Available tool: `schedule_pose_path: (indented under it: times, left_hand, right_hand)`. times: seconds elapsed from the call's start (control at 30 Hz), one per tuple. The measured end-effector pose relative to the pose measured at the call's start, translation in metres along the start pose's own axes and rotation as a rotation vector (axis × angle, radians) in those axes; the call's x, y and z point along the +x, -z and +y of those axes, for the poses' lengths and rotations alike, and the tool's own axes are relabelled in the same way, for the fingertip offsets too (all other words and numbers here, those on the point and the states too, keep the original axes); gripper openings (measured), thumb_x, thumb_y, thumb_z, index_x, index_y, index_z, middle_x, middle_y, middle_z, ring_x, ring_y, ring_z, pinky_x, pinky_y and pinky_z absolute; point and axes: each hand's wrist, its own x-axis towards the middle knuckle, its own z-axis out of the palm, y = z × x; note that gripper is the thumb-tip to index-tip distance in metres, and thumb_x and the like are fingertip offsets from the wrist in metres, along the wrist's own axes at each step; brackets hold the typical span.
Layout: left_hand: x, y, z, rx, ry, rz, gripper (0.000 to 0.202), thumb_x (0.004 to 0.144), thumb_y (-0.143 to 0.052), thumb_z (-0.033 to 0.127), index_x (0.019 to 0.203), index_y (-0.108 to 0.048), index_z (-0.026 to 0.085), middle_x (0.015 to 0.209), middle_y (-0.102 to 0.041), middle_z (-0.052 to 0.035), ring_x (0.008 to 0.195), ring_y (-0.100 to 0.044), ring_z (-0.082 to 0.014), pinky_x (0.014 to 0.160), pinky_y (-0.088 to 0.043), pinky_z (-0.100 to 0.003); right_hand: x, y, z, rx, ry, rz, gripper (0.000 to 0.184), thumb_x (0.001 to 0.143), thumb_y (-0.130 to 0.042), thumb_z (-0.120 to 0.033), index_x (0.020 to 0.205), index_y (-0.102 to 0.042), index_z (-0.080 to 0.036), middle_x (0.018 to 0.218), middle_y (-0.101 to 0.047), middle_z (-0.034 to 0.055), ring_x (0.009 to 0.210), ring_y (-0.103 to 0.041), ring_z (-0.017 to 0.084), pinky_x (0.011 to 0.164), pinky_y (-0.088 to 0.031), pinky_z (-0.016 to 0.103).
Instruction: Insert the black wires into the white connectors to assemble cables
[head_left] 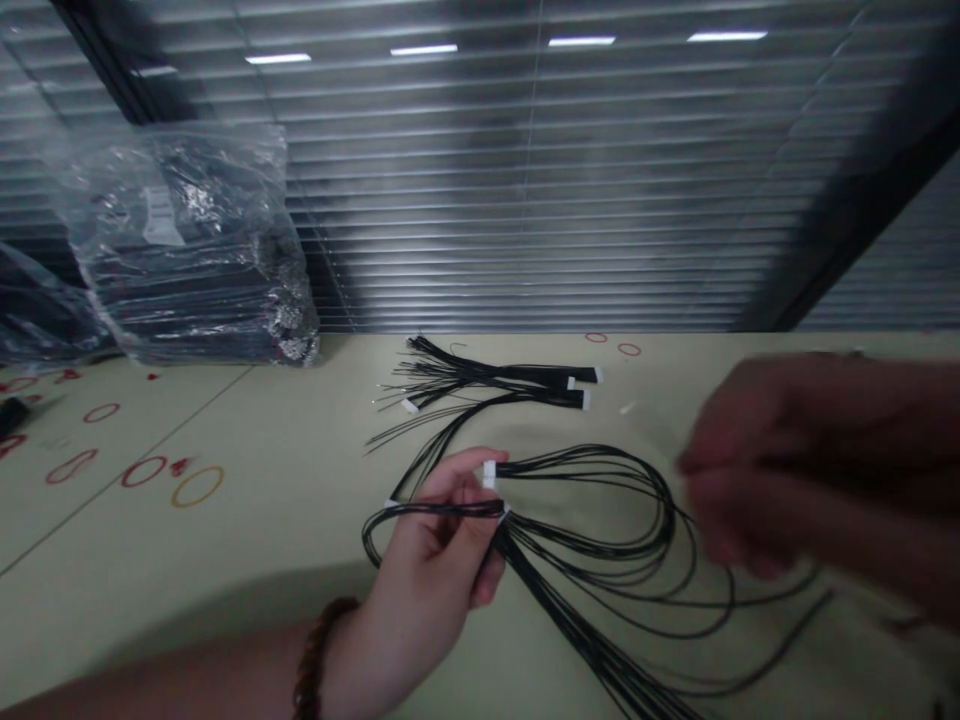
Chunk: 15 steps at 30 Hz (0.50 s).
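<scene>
My left hand is closed around a bundle of thin black wires with small white connectors at the ends, pinched near the connectors just above the table. The wires loop out to the right and trail toward the lower right. My right hand hovers over the right side of the loops, smeared by motion; its fingers look curled, but I cannot see what they hold. A second batch of black wires with white connectors lies flat on the table behind.
Pale green table with several red and yellow rubber bands scattered at left and two more at the back. Clear plastic bags of black wire stock stand at the back left against window blinds.
</scene>
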Motion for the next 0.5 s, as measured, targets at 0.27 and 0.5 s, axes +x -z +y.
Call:
schedule_pose_path:
  times: [0.27, 0.5]
  left_hand:
    - [-0.005, -0.005, 0.001, -0.099, 0.014, -0.029, 0.026, 0.078, -0.07, 0.033, 0.101, -0.059, 0.026, 0.063, -0.045, 0.0087, 0.036, -0.036, 0.0002, 0.034, -0.025, -0.01]
    - [-0.007, -0.003, 0.002, -0.098, 0.015, -0.091, 0.026, 0.08, -0.069, 0.037, 0.101, -0.058, 0.026, 0.059, -0.044, 0.0089, 0.037, -0.036, -0.0007, 0.035, -0.025, -0.01]
  right_hand:
    - [-0.007, -0.036, -0.016, -0.253, 0.207, -0.102, 0.012, 0.081, -0.051, -0.014, 0.073, -0.051, -0.022, 0.06, -0.052, -0.0048, 0.05, -0.046, 0.014, 0.048, -0.027, 0.028]
    - [-0.006, -0.037, -0.015, -0.289, 0.253, -0.09, 0.018, 0.088, -0.042, -0.016, 0.073, -0.05, -0.022, 0.062, -0.051, -0.0033, 0.052, -0.046, 0.015, 0.051, -0.026, 0.029]
